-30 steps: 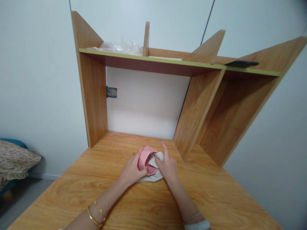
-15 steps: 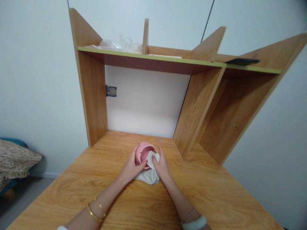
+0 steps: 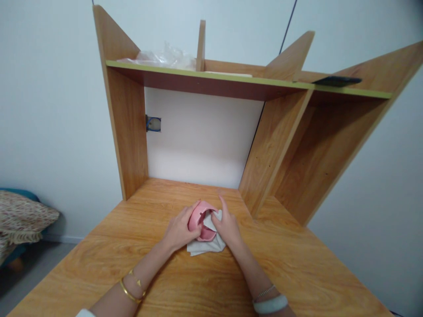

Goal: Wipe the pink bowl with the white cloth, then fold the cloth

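Observation:
A pink, hollow, bowl-like piece (image 3: 205,207) is tilted on its side above the desk, its opening turned toward the right and toward me. My left hand (image 3: 181,228) is closed around its left side, thumb at the lower rim. With my right hand (image 3: 228,225) I press a white cloth (image 3: 206,247) into the opening, thumb inside and index finger raised. The rest of the cloth hangs below and lies on the wooden desk (image 3: 185,281). The cloth hides part of the pink piece's inside.
A wooden shelf unit (image 3: 198,79) stands at the back of the desk. On its shelf lie clear plastic wrapping (image 3: 165,59) and a flat dark object (image 3: 337,81). An open wall socket box (image 3: 153,124) shows behind. At far left is a patterned blanket (image 3: 24,215).
The pink piece has turned, so its opening faces more to the right. My right index finger has lifted, and the cloth has shifted right. The view has tilted slightly.

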The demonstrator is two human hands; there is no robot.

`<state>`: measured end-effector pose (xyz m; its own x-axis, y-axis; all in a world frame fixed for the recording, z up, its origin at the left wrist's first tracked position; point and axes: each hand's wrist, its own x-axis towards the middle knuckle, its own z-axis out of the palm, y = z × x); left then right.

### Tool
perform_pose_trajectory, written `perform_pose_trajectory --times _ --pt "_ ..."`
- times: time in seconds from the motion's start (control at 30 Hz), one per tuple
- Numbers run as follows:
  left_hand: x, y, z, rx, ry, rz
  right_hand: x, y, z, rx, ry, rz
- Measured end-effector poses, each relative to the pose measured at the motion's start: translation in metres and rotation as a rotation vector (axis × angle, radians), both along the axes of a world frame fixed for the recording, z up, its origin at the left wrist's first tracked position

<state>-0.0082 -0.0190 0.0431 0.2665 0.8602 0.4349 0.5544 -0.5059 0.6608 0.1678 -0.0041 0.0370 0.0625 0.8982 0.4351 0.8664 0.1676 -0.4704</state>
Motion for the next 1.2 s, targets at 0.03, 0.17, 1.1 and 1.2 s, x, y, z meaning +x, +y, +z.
perform_pose_trajectory --times 0.03,0.17,1.1,1.2 --pt "0.0 0.0 -0.001 -0.009 -0.027 0.013 0.0 0.002 -0.004 -0.003 0.071 0.01" --pt "0.004 0.001 -0.006 -0.092 -0.155 0.036 -0.004 0.009 -0.015 0.071 0.324 0.009" --pt "-0.001 -0.001 0.0 0.066 0.016 -0.088 -0.001 0.007 -0.004 -0.057 0.128 0.11" --pt "0.001 0.001 -0.003 0.029 -0.073 -0.079 -0.001 0.012 -0.012 -0.02 0.321 0.073"
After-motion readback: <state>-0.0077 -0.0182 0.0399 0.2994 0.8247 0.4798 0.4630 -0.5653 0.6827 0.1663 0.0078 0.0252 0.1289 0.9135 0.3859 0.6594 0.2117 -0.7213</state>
